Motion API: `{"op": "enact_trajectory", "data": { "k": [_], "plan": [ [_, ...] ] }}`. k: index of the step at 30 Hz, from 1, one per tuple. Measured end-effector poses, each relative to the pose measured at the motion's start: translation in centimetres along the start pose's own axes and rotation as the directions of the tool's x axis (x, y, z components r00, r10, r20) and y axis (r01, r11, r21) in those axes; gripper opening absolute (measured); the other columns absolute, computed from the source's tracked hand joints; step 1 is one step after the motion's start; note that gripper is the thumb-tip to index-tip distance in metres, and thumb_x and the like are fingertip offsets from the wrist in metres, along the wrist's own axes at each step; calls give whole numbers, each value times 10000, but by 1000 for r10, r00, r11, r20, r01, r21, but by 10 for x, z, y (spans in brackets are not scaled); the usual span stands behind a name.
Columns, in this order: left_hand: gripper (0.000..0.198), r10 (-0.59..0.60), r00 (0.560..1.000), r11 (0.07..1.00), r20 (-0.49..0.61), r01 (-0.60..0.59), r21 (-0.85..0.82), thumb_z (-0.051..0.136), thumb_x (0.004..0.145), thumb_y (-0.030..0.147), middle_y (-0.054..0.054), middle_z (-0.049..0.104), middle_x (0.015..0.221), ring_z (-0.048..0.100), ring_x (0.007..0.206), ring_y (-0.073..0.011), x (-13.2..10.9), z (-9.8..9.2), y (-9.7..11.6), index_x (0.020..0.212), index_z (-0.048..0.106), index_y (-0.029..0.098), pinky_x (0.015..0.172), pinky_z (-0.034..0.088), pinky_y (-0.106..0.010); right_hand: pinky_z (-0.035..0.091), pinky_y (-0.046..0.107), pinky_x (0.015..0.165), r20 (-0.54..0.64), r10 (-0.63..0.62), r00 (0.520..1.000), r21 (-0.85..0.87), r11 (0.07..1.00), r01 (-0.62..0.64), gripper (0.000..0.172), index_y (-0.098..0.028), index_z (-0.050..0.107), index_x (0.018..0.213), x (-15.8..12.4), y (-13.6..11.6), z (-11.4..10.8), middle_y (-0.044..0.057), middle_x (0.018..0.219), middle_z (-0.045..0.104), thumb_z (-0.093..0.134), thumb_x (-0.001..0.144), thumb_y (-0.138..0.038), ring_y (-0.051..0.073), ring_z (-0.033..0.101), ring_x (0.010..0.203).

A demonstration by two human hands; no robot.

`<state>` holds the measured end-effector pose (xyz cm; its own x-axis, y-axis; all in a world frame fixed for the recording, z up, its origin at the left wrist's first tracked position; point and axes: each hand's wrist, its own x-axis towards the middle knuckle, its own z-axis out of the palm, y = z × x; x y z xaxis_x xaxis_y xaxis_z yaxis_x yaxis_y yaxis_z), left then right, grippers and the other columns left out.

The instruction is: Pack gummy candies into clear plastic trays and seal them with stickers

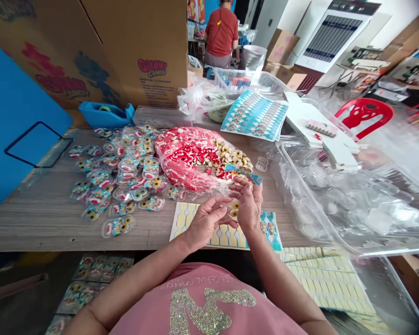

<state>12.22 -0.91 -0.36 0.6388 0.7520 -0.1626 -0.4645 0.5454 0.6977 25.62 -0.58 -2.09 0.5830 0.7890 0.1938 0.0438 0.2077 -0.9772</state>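
Note:
Between my hands is a small clear plastic candy case (234, 210) with yellow-rimmed eye candies inside. My left hand (207, 218) pinches its left side between thumb and fingers. My right hand (250, 207) is raised at its right side, fingers curled, with a blue printed sticker (256, 179) at the fingertips. Beneath the hands lies a sticker sheet (183, 218), mostly peeled to its yellowish backing, with blue stickers (270, 228) at its right end. Just beyond is an open plastic bag (174, 167) of red-and-white gummies and eye candies (230, 153).
Many filled, labelled cases (125, 174) are heaped on the left. At right a clear tub (335, 232) holds empty cases. Sticker sheets (254, 114), a blue tape dispenser (106, 114) and a large carton (132, 46) stand at the back. A person in red (221, 32) sits beyond.

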Motion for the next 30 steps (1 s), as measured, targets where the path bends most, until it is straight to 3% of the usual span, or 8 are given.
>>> {"op": "enact_trajectory", "data": {
  "k": [5,9,15,18,21,25,30],
  "plan": [
    [285,-60,998,987,-10,58,-151,729,818,345,-4,647,757,670,592,-175,-19,-17,14,1052,660,198,585,528,-323,531,246,568,103,45,994,63,997,-52,215,-243,479,1034,-10,-1,22,63,1048,654,395,991,-436,101,610,642],
    [298,-120,993,980,1,119,-160,703,845,360,-35,653,814,665,615,-161,-30,-28,23,1089,659,195,458,398,-215,408,195,451,142,-37,989,12,999,35,130,-267,459,1063,-21,0,30,-2,944,651,459,982,-368,61,469,503],
    [318,-65,996,998,-66,63,-18,740,803,333,-35,665,832,641,556,-119,-27,-35,34,1063,661,168,428,374,-194,498,244,586,164,-186,969,-100,974,204,361,-304,406,1275,-26,6,38,-30,816,600,512,934,-250,125,613,702],
    [393,-32,995,999,-98,36,39,758,784,332,-44,699,843,675,562,-148,-22,-39,36,1123,631,180,443,434,-211,494,255,547,164,-260,952,-169,943,286,395,-307,403,1312,-20,8,39,6,910,603,509,937,-242,129,603,681],
    [358,-8,991,998,-131,17,67,793,748,324,-64,726,831,732,639,-206,-18,-41,38,1029,657,148,507,514,-242,530,290,585,182,-337,924,-231,899,373,396,-304,403,1322,-12,6,40,42,975,606,508,944,-249,155,632,746],
    [311,47,986,996,-161,-35,76,813,725,297,-81,751,822,752,683,-235,-16,-40,45,947,686,119,575,574,-276,553,295,644,174,-427,887,-171,874,455,395,-311,398,1321,0,1,48,34,981,595,510,950,-233,160,652,820],
    [302,104,983,992,-154,-90,91,809,722,300,-68,752,783,747,643,-222,-9,-37,62,932,699,114,558,579,-265,557,292,657,135,-448,884,-110,880,463,404,-316,392,1323,13,-3,65,42,998,581,514,947,-227,168,647,875]
  ]
}}
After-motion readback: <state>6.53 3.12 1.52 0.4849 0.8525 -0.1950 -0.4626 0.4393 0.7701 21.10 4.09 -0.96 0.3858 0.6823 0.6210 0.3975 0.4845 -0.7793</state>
